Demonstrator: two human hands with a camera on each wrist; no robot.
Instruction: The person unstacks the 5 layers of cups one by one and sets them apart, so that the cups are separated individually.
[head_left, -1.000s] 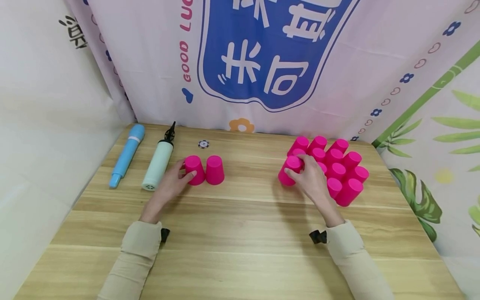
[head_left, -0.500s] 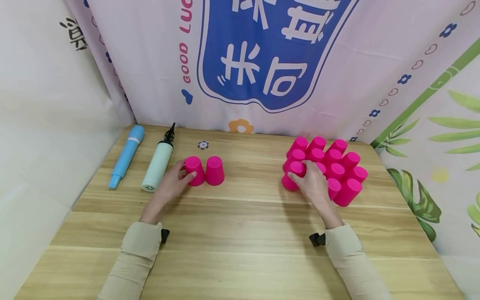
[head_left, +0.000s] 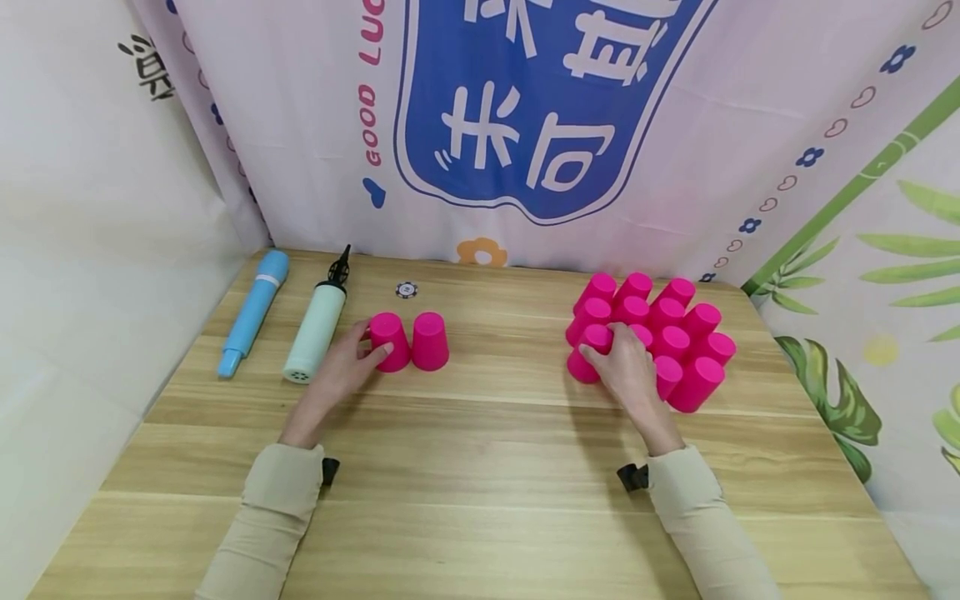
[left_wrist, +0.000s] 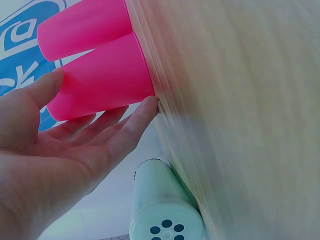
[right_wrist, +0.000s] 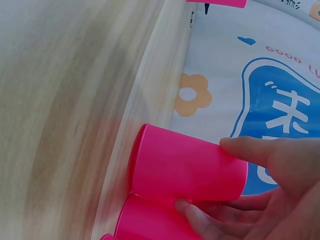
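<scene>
Two pink cups stand upside down side by side at left centre. My left hand (head_left: 348,363) has its thumb and fingers around the left pink cup (left_wrist: 102,80), and the right pink cup (head_left: 430,342) of the pair is close beside it. My right hand (head_left: 628,363) grips another upturned pink cup (right_wrist: 187,162) by its narrow end, thumb on one side and fingers on the other. This cup sits at the front left corner of a group of several upturned pink cups (head_left: 670,342). Part of that group is hidden behind the right hand.
Left of the pair lie a mint-green hand pump (head_left: 317,329) with a black nozzle and a blue pump-like tube (head_left: 255,310). A small poker chip (head_left: 407,290) lies behind the pair. A printed cloth (head_left: 315,167) hangs along the table's back edge.
The right hand has brought its pink cup slightly right and toward the front, against the group. The left hand and the two cups beside it have stayed put.
</scene>
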